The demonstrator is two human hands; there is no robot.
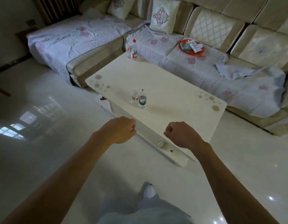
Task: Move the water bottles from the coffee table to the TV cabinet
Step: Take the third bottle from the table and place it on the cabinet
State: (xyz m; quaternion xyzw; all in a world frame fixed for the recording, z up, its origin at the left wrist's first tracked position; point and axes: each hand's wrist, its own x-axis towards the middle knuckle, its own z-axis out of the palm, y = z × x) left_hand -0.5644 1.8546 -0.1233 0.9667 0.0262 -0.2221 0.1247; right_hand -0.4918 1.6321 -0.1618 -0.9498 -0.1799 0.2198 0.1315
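While the coffee table is faced, the left hand and the right hand are held over its near edge, each with its fingers curled into a fist and nothing gripped. A green-capped bottle is stood upright close to that edge, with a clear bottle just beside it. At the far corner, next to the sofa, a red-capped bottle and a far clear bottle are stood together.
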